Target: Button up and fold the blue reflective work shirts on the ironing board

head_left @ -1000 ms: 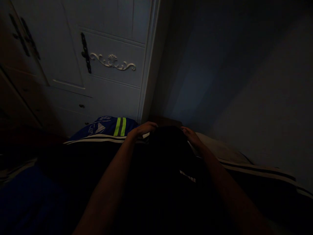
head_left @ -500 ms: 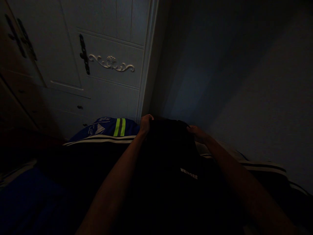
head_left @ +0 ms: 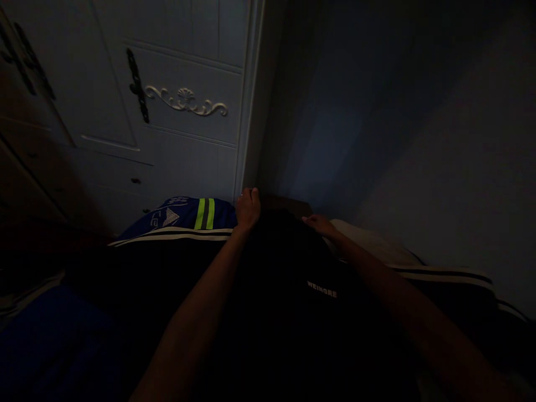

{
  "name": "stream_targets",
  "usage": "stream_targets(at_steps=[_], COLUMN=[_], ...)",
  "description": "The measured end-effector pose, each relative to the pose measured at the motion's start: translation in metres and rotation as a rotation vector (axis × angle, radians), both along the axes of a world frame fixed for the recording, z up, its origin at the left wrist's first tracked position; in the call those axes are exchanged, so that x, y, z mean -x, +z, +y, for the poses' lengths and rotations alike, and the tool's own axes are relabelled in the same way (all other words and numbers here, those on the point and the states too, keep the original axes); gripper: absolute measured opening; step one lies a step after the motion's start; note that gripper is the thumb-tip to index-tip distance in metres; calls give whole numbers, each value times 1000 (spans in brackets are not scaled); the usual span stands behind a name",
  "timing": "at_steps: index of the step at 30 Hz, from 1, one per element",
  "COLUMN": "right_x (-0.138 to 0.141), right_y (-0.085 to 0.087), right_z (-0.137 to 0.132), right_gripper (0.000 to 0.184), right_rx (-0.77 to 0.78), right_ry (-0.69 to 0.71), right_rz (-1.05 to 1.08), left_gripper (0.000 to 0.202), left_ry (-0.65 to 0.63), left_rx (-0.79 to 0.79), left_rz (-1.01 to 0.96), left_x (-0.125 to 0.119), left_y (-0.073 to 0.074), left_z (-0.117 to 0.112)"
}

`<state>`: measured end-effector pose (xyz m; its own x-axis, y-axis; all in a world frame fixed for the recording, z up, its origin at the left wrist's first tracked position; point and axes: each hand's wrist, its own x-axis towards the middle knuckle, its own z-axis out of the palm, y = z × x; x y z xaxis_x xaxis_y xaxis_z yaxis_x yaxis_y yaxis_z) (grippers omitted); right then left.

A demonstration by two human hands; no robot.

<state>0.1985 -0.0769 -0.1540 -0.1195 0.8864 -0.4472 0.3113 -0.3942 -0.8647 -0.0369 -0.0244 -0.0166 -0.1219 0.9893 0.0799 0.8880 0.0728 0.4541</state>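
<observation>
A very dark black top (head_left: 285, 312) lies spread out before me, with white lettering on its chest at the right. White double stripes run out to both sides, along what look like its sleeves. My left hand (head_left: 248, 209) is closed on the upper edge of the top, on the left of the neck area. My right hand (head_left: 320, 224) pinches the same edge farther right. Between the hands, the cloth is too dark to show its folds. A blue garment (head_left: 224, 215) with a yellow-green and grey band lies just beyond the left sleeve.
A white cabinet (head_left: 180, 151) with dark handles and a scroll ornament stands behind on the left. On the right rises a plain wall (head_left: 460, 184). A pale cloth or cushion (head_left: 368, 241) lies beyond my right forearm. Blue fabric (head_left: 50, 340) shows at lower left.
My right hand has shifted left, closer to my left hand, and the neck edge between them has sunk lower. The chest lettering now shows flatter and clearer. The view has tilted slightly.
</observation>
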Motion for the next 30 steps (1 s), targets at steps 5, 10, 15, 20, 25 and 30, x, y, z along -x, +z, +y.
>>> stream_targets(at_steps=[5, 10, 15, 20, 25, 30], right_x=[10, 31, 37, 37, 39, 40], right_y=[26, 11, -22, -29, -25, -10], right_z=[-12, -26, -31, -34, -37, -41], right_gripper=[57, 75, 92, 88, 79, 72], right_rx=[-522, -523, -265, -301, -346, -331], right_ry=[48, 388, 437, 472, 473, 466], right_rz=[-218, -283, -272, -318, -434, -525], left_gripper=[47, 53, 64, 62, 52, 48], left_ry=[-426, -763, -874, -904, -758, -508], left_rx=[-69, 194, 493, 554, 500, 340], left_rz=[153, 394, 535, 579, 651, 396], left_x=[-35, -39, -5, 0, -15, -30], left_y=[28, 2, -29, -35, -15, 65], left_z=[-25, -55, -53, -45, -61, -139])
